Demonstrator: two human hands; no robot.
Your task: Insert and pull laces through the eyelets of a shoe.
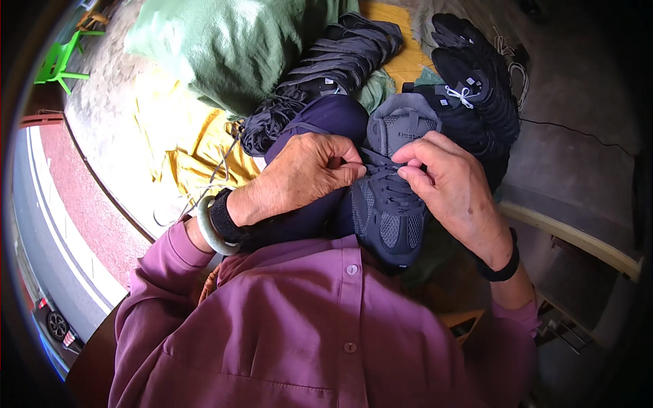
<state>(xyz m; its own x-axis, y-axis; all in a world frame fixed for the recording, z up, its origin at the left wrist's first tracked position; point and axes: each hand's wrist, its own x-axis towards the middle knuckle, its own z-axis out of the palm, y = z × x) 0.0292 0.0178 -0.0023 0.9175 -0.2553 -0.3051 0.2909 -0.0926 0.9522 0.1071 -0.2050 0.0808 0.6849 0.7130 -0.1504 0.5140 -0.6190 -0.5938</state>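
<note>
Nearest is the shirt (292, 299), purple, of smooth cloth with soft folds and round buttons. Beyond its hem is the shoe (389, 231), between the two hands, with its toe toward the body. It is dark grey: open mesh in the side panels, smoother overlays, and a padded, rounded collar. The left hand (303, 170) has thumb and forefinger together, pinched on the lace (396, 192). The right hand (452, 177) has thumb and forefinger close to the lace; I cannot tell if they grip it.

In my judgement, the lace could slip out if the pinch is too light, or lie twisted if it turns between the fingers. Pulling one side harder could leave the crossings uneven, and the shoe could tip, as neither hand seems to steady it.

Farther, a tangle of thin, dark cords (269, 126) lies beside the knee (333, 112). Behind are dark shoes (483, 95) tied with white string (460, 97), a bulging, shiny green sack (218, 47) and a wrinkled yellow cloth (177, 146). Farthest is a green chair (60, 62).
</note>
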